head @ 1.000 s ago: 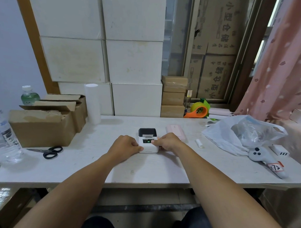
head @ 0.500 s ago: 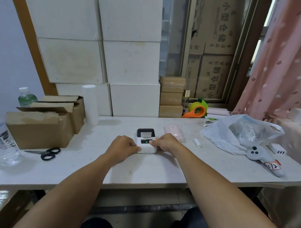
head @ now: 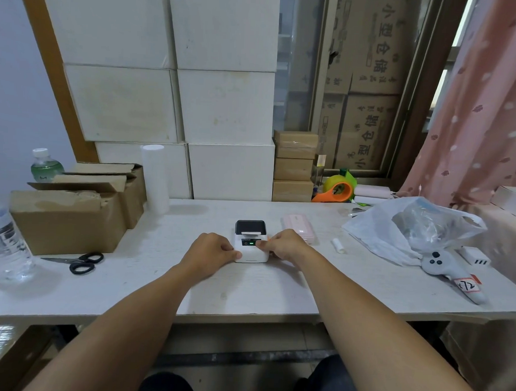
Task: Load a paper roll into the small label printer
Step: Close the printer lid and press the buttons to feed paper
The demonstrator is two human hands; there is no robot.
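A small white label printer (head: 250, 252) with a black top window and a lit green light stands in the middle of the white table (head: 262, 295). My left hand (head: 212, 250) grips its left side. My right hand (head: 284, 243) holds its right side, with a fingertip on the front panel beside the green light. The lid looks shut, with a strip of white paper at the slot. A small white paper roll (head: 337, 245) lies on the table to the right, apart from both hands.
A pink device (head: 299, 224) lies just behind my right hand. Scissors (head: 82, 262) and open cardboard boxes (head: 71, 218) are on the left, with water bottles (head: 3, 239). A plastic bag (head: 407, 227), a grey controller (head: 450, 269) and a tape dispenser (head: 337, 189) are on the right.
My hands stay on the printer. My right fingertip has shifted slightly on the front panel near the light. The printer has not visibly moved on the table.
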